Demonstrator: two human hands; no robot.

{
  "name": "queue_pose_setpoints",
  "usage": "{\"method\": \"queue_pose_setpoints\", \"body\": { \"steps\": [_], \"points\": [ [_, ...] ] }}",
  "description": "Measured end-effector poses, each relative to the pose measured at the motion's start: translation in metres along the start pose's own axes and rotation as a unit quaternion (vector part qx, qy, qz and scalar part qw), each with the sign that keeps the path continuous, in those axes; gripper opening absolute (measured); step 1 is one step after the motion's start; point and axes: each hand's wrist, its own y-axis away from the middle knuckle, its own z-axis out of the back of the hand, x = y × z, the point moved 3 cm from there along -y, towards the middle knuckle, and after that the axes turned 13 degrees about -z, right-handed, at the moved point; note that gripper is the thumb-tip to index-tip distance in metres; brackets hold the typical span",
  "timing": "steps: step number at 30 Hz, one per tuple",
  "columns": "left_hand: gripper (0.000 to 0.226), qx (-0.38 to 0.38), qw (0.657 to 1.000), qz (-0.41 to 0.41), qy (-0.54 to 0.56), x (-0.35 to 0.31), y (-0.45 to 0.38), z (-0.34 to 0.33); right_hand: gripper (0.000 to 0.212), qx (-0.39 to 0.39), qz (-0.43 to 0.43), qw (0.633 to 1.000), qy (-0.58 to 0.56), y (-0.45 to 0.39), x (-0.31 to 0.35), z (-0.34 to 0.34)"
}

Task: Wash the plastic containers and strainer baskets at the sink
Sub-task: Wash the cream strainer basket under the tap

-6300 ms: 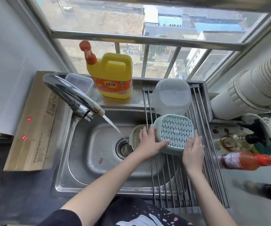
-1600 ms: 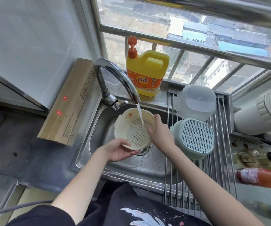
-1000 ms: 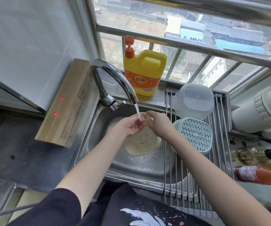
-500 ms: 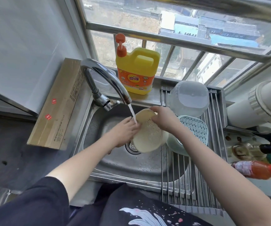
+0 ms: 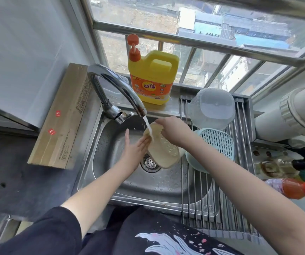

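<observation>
The cream strainer basket (image 5: 163, 150) is held over the sink (image 5: 111, 144), tipped on edge directly above the drain (image 5: 150, 162). Its rim is turned left toward the tap stream (image 5: 149, 128); its perforated base faces right and down toward the drying rack (image 5: 199, 199).

The right hand (image 5: 173, 132) is closed on the upper rim, taking the weight from above. The left hand (image 5: 136, 150) is not gripping: the palm is open, fingers extended and laid flat against the lower left rim, where the water lands. The basket thus lies right of the left hand and below the right hand.

The long axis runs from upper left, under the faucet (image 5: 118, 89), to lower right near the teal strainer basket (image 5: 214, 146), which is set upside down on the rack. A clear plastic container (image 5: 212, 105) is inverted behind it. The detergent jug (image 5: 152, 78) stands on the ledge, well apart from both hands.

Any turn of the basket is judged to fall to the right hand, with the left free to rub the wet face.

Against the view half a second earlier, the basket is tilted further onto its edge and carried lower over the drain. The left hand is opened flatter against it. The stream falls on the rim rather than the mesh.
</observation>
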Motion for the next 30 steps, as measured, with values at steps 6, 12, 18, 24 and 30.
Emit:
{"method": "queue_pose_setpoints", "body": {
  "steps": [6,12,18,24,30],
  "points": [
    [0.083,0.065,0.934,-0.119,0.330,-0.028,-0.005,0.000,0.056,-0.006,-0.009,0.999,-0.042,-0.002,0.002,-0.004],
    [0.072,0.003,1.000,0.018,0.017,0.004,-0.004,-0.007,0.053,-0.010,-0.011,0.998,-0.053,0.003,0.004,-0.005],
    [0.082,0.106,0.932,-0.121,0.326,-0.026,-0.010,-0.006,0.053,0.008,-0.033,0.995,-0.089,-0.001,-0.003,-0.007],
    [0.086,-0.039,0.999,0.014,0.012,0.016,0.000,-0.009,0.051,0.025,-0.073,0.980,-0.184,-0.002,-0.015,-0.006],
    [0.066,-0.193,0.923,0.163,0.291,0.015,0.016,-0.019,0.051,0.029,-0.115,0.969,-0.214,-0.008,-0.029,-0.002]
  ]
}}
